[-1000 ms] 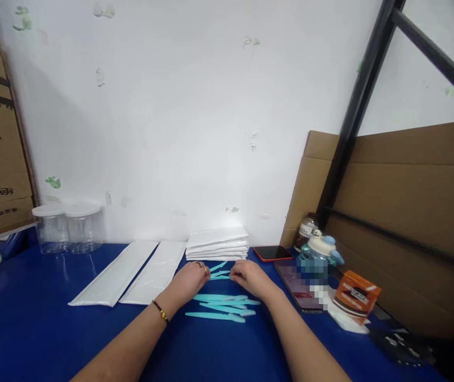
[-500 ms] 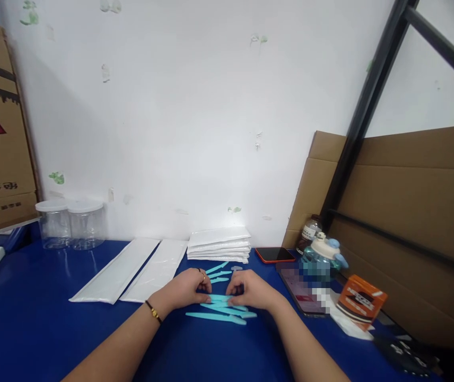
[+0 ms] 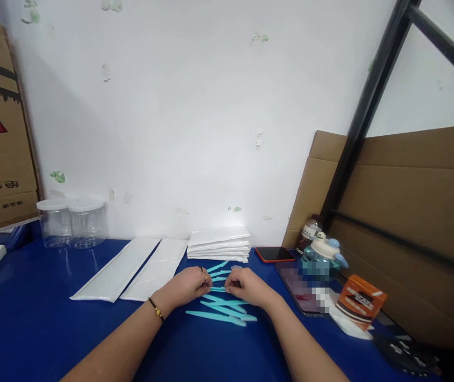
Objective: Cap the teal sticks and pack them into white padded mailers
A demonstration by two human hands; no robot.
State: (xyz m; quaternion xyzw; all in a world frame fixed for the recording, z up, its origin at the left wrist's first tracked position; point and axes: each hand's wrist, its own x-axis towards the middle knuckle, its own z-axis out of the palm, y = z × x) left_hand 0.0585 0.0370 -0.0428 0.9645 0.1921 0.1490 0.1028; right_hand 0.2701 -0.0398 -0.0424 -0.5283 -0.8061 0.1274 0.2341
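Note:
Several thin turquoise plastic sticks [image 3: 216,317] lie loosely across one another on the blue table [image 3: 203,353], in front of me. Just behind them my left hand [image 3: 193,283] pinches the left end of a turquoise stick [image 3: 218,289]. The fingers of my right hand [image 3: 246,285] are closed on its right end, so the stick spans the gap between both hands. Beyond my hands lie more turquoise sticks [image 3: 219,272], partly hidden by my fingers. A stack of white padded envelopes [image 3: 219,244] sits at the back.
Two flat white envelopes [image 3: 118,269] lie to the left, near clear jars [image 3: 87,225]. On the right are an orange-edged phone [image 3: 274,254], a larger phone [image 3: 300,292], a teal bottle [image 3: 320,260], an orange box [image 3: 361,301] and a dark item [image 3: 404,355].
Both hands have moved slightly away from me, off the near sticks, with a stick between them. More of the near sticks now shows.

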